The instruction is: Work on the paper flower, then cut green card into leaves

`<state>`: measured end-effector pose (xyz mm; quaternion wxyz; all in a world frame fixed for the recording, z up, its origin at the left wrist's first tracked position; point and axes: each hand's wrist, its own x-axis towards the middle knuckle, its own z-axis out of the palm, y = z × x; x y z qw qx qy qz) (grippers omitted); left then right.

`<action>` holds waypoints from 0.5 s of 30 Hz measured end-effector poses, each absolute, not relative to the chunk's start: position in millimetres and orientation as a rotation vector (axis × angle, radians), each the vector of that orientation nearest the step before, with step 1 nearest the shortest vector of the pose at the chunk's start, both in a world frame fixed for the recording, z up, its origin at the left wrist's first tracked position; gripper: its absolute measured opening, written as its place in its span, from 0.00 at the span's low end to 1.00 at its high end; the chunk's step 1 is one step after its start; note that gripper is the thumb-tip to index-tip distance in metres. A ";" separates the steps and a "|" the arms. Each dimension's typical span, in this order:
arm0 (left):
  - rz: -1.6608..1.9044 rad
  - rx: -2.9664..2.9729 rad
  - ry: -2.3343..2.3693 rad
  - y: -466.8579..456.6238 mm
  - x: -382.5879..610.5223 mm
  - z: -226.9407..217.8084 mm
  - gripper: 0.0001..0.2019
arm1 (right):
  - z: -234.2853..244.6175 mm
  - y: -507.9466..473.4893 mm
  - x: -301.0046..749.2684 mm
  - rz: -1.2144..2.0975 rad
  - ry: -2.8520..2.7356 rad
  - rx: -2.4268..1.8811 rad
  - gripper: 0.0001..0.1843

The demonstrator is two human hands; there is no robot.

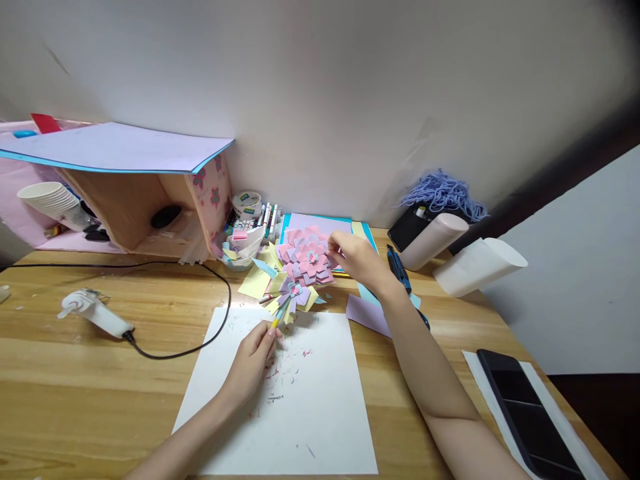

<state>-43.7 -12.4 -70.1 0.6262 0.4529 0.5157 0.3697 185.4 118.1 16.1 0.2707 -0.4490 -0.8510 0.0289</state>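
A bouquet of layered paper flowers (311, 257) in pink, lilac and pale yellow leans over the far edge of a white sheet (315, 413). My left hand (257, 350) is closed round its thin yellow and blue stem (278, 319), just above the sheet. Beyond it, my right hand (355, 257) is closed in a pinch at the right edge of the pink petals, its fingertips against the paper. Red, blue and dark marks dot the sheet. Lilac paper (367, 315) lies under my right forearm.
A glue gun (97, 313) trails its black cord on the left. At the back stand an open box (215, 200), a small tub (245, 248) of scraps and markers (270, 217). On the right are a blue cutter (399, 269), white containers (480, 265), blue yarn (443, 193) and a phone (525, 407).
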 end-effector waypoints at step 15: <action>0.861 1.022 1.219 -12.7 -43.0 -66.1 0.15 | 27.6 115.5 194.5 0.170 -2.216 -1.142 0.09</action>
